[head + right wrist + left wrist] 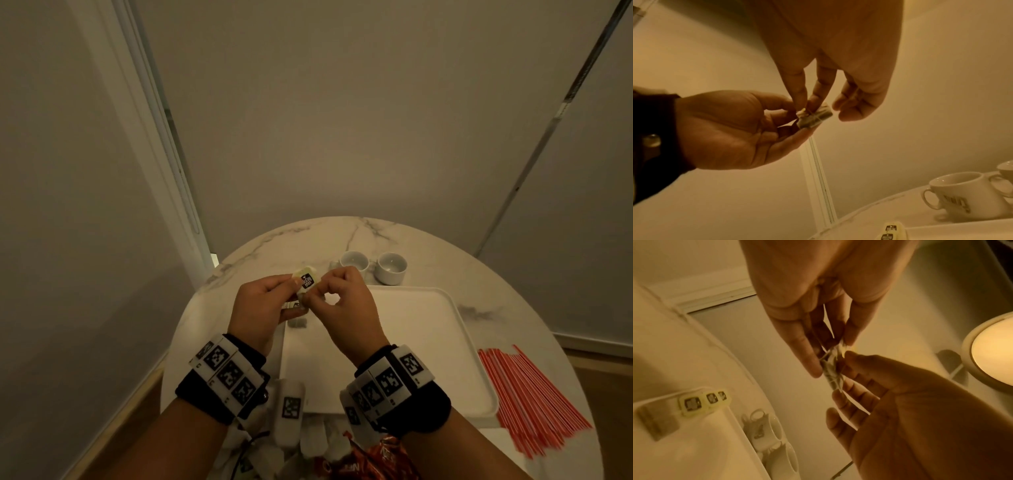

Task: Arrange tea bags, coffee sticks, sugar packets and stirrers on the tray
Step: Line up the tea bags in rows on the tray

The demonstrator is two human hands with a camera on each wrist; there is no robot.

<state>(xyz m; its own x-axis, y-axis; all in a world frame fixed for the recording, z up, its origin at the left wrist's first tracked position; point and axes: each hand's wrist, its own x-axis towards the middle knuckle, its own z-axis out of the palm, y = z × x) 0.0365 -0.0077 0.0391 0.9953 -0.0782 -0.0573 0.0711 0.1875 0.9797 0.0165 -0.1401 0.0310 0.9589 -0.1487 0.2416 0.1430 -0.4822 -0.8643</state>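
Observation:
A small bundle of tea bags [307, 281] with a black label is held above the table's far left, between both hands. A thin band crosses the bundle [815, 118]. My left hand [289, 295] grips it from the left, thumb on top and fingers underneath. My right hand [317, 291] pinches it from the right with its fingertips [801, 100] on the band. The left wrist view shows the bundle [831, 368] edge-on. One grey tea bag [297, 322] lies on the white tray [428, 342]. Red-and-white stirrers [534, 394] lie right of the tray.
Two white cups [354, 262] [390, 267] stand behind the tray. More labelled tea bags [892, 229] lie on the marble table [260, 250] left of the tray. White packets [318, 442] and red coffee sticks [370, 459] lie at the near edge, under my wrists.

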